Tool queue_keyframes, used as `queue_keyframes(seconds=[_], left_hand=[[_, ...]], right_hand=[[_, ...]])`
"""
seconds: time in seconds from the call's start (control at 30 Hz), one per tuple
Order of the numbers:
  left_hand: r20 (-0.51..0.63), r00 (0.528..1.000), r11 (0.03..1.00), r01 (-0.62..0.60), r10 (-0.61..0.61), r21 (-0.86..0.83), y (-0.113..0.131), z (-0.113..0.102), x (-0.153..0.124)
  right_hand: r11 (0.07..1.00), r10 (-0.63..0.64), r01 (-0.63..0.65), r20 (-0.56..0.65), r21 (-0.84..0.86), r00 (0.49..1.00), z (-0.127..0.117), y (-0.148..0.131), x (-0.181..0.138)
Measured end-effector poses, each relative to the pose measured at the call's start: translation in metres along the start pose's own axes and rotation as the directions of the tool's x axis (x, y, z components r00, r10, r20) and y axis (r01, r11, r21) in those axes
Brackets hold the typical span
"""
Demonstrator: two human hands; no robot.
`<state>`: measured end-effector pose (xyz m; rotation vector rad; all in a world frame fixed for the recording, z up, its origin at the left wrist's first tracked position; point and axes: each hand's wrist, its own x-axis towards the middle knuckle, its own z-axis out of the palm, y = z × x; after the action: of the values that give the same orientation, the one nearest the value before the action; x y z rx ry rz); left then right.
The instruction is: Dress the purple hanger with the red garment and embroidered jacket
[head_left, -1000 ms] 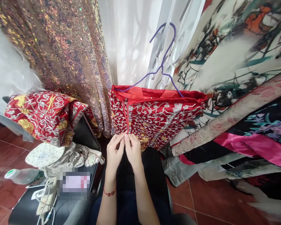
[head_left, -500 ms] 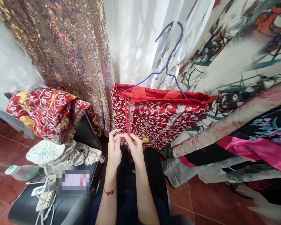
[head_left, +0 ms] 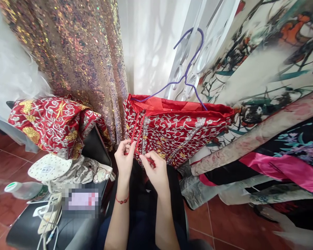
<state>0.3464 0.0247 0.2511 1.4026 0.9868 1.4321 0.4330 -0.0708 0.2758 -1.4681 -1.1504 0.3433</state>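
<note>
A red skirt (head_left: 177,128) with silver and gold embroidery hangs from a purple hanger (head_left: 185,74) in front of me. Two thin red drawstrings (head_left: 138,130) run down from its waistband (head_left: 167,103) toward my hands. My left hand (head_left: 125,154), with a beaded red bracelet at the wrist, pinches the strings between thumb and fingers. Lower and to the right, my right hand (head_left: 155,166) is closed with thumb against fingers, at the lower end of the strings. The exact ends in its fingers are partly hidden.
On the left, a black chair (head_left: 23,222) carries a folded red embroidered garment (head_left: 54,125), a dotted cloth (head_left: 50,168), a plastic bottle (head_left: 23,190), a power strip (head_left: 50,211) and a blurred phone. A sequined curtain-like cloth (head_left: 67,62) hangs behind. Printed garments (head_left: 250,104) hang at the right.
My hands have moved apart, the right one down and to the right, the left slightly left. The strings now slant leftward from the waistband instead of hanging straight.
</note>
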Motion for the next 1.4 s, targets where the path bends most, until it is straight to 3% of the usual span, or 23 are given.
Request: queue_keyframes(seconds=[0.17, 0.3, 0.43, 0.6, 0.67, 0.77, 0.83, 0.97, 1.03, 1.13, 1.23, 1.3, 1.4], left_hand=[[-0.010, 1.000, 0.996, 0.005, -0.006, -0.086, -0.002, 0.002, -0.015], [0.007, 1.000, 0.984, -0.003, 0.004, -0.180, 0.000, 0.004, -0.021], [-0.057, 0.998, 0.973, -0.011, -0.003, -0.233, -0.001, 0.004, -0.023], [-0.040, 0.998, 0.966, 0.026, -0.038, -0.255, -0.003, 0.004, -0.024], [-0.038, 0.999, 0.970, 0.017, -0.027, -0.242, -0.001, 0.003, -0.024], [-0.028, 0.999, 0.976, 0.014, -0.021, -0.216, 0.003, 0.002, -0.021], [-0.020, 0.999, 0.980, 0.021, -0.025, -0.196, 0.006, 0.001, -0.019], [-0.011, 1.000, 0.986, 0.016, -0.018, -0.166, 0.010, -0.001, -0.014], [-0.003, 1.000, 0.987, 0.012, -0.012, -0.159, 0.011, -0.002, -0.013], [0.037, 0.999, 0.987, 0.017, -0.011, -0.162, 0.010, -0.002, -0.015], [0.086, 0.996, 0.985, 0.033, -0.019, -0.167, 0.008, -0.003, -0.016], [0.119, 0.993, 0.986, 0.043, -0.024, -0.164, 0.007, -0.005, -0.012], [0.197, 0.979, 0.994, 0.067, -0.049, -0.083, 0.009, -0.011, 0.004]], right_hand=[[0.958, -0.036, 0.035, -0.002, 0.285, 0.999, 0.006, -0.007, 0.026], [0.901, 0.038, -0.065, 0.071, 0.429, 0.997, 0.019, -0.002, 0.044], [0.981, -0.038, 0.039, -0.010, 0.187, 0.999, 0.023, 0.005, 0.046], [0.982, -0.116, 0.121, 0.045, -0.144, 0.992, 0.017, 0.002, 0.041], [0.969, -0.137, 0.145, 0.057, -0.198, 0.989, 0.015, 0.000, 0.041], [0.972, -0.179, 0.188, 0.074, -0.138, 0.981, 0.013, 0.001, 0.041], [0.979, -0.196, 0.197, 0.020, -0.047, 0.980, 0.014, 0.004, 0.041], [0.984, -0.158, 0.175, -0.279, 0.037, 0.947, 0.021, 0.019, 0.039], [0.988, -0.103, 0.134, -0.309, 0.082, 0.945, 0.027, 0.028, 0.036], [0.960, -0.055, 0.090, -0.133, 0.264, 0.990, 0.037, 0.036, 0.031], [0.904, -0.014, 0.005, 0.016, 0.428, 1.000, 0.041, 0.036, 0.028], [0.907, 0.000, -0.043, 0.101, 0.419, 0.995, 0.037, 0.034, 0.031], [0.974, -0.068, -0.004, 0.307, 0.226, 0.949, 0.017, 0.033, 0.046]])
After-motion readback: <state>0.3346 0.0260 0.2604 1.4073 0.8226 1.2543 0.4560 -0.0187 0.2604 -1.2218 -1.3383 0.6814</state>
